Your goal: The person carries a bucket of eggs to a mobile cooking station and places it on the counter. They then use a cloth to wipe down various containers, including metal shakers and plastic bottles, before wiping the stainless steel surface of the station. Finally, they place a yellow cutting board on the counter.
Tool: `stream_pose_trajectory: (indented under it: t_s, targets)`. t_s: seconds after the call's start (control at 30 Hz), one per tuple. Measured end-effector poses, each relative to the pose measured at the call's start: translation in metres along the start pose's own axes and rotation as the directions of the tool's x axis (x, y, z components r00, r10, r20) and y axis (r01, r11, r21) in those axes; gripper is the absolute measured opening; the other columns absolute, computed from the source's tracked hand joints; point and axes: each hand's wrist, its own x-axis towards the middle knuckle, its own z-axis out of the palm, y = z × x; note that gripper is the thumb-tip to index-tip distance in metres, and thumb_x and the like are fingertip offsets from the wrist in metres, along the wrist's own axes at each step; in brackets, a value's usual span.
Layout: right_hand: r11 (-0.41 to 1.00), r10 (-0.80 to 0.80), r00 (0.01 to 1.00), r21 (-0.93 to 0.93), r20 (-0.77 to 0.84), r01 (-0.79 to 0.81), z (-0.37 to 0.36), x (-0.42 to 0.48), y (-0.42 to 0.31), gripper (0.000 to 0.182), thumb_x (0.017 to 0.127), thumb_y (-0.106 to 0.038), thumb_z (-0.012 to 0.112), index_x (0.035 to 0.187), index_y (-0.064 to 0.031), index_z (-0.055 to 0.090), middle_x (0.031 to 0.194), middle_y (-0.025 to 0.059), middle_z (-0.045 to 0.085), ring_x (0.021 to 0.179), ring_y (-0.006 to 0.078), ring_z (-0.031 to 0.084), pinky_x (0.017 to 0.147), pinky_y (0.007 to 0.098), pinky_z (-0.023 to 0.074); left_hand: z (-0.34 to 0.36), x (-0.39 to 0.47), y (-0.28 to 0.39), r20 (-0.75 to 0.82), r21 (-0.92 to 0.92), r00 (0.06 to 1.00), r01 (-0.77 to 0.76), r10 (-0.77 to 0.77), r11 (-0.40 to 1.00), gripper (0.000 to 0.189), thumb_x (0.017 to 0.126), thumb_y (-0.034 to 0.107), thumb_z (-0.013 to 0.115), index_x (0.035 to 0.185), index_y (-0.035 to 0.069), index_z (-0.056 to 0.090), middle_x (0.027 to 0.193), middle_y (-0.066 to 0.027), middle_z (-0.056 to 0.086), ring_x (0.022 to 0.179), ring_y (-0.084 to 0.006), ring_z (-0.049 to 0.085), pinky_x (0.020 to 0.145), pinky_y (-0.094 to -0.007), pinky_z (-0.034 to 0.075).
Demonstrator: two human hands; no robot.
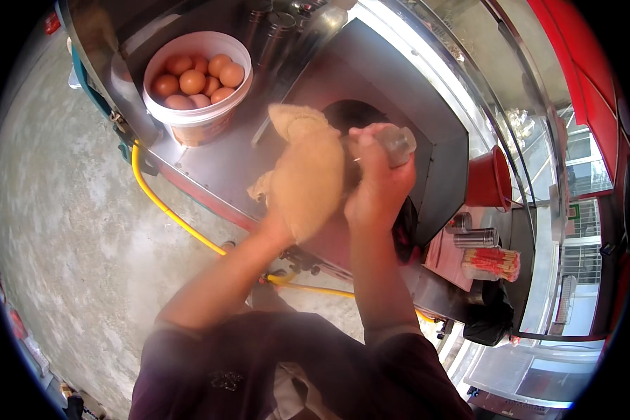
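A tan cloth [310, 178] drapes over my left hand [282, 227], hiding its fingers and most of the palm. My right hand [380, 181] grips a translucent cylindrical container [399, 144], perhaps a bottle or jar, with its rounded end toward the upper right. The two hands are close together, the cloth's right side near the container's hidden end. Behind them is a dark round opening or pan [354, 111] within a grey metal guard [443, 163]. Haze softens the view around the hands.
A white bucket of brown eggs [155, 113] stands on the steel counter [218, 168]. Metal canisters [279, 31] are behind it. To the right are a red bucket [488, 181], steel cylinders [475, 238] and wrapped sticks [491, 264]. A yellow hose [170, 214] runs below the counter edge.
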Motion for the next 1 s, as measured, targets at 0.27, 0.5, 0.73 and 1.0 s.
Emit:
stream_pose_trajectory:
  t_s: [0.27, 0.5, 0.73, 1.0]
  targets:
    - [0.951, 0.272, 0.958, 0.128, 0.090, -0.282, -0.021, 0.036, -0.003, 0.016, 0.080, -0.011, 0.060, 0.094, -0.0059, 0.054, 0.087, 0.0039, 0.057, 0.084, 0.0192, 0.060, 0.077, 0.0343, 0.0458, -0.018, -0.034, -0.019, 0.087, -0.420, 0.991, 0.128, -0.101, 0.898, 0.060, 0.072, 0.018, 0.067, 0.126, 0.006, 0.046, 0.109, -0.0177, 0.056, 0.100, -0.0343, 0.053, 0.086, -0.0366, 0.043]
    - [0.795, 0.370, 0.860, 0.358, 0.351, -0.489, -0.027, 0.056, 0.015, 0.018, 0.084, -0.019, 0.056, 0.096, -0.0073, 0.053, 0.090, 0.0053, 0.056, 0.088, 0.0260, 0.060, 0.080, 0.0416, 0.0464, -0.032, -0.056, -0.053, 0.257, -0.277, 0.896, 0.426, -0.361, 0.861, 0.039, 0.076, 0.016, 0.063, 0.109, 0.002, 0.050, 0.105, -0.0058, 0.058, 0.102, -0.0191, 0.054, 0.083, -0.0295, 0.046]
    - [0.759, 0.295, 0.811, 0.392, 0.505, -0.520, 0.005, 0.045, 0.031, 0.021, 0.082, -0.021, 0.056, 0.097, -0.0073, 0.053, 0.092, 0.0057, 0.054, 0.092, 0.0276, 0.058, 0.081, 0.0436, 0.0464, -0.025, -0.065, -0.044, 0.571, -0.810, 0.494, 0.469, -0.655, -0.352, 0.042, 0.084, 0.044, 0.049, 0.097, 0.005, 0.057, 0.086, -0.0107, 0.063, 0.072, -0.0252, 0.060, 0.061, -0.0346, 0.050]
    - [0.817, 0.184, 0.792, 0.358, 0.582, -0.453, 0.013, 0.047, 0.036, 0.029, 0.084, -0.029, 0.058, 0.103, -0.0067, 0.053, 0.095, 0.0075, 0.054, 0.098, 0.0292, 0.055, 0.086, 0.0467, 0.0451, -0.028, -0.076, -0.067, 0.848, -0.455, 0.411, 0.238, -0.336, -0.858, 0.044, 0.084, 0.050, 0.045, 0.094, 0.009, 0.060, 0.075, -0.0116, 0.062, 0.058, -0.0276, 0.059, 0.051, -0.0401, 0.049]
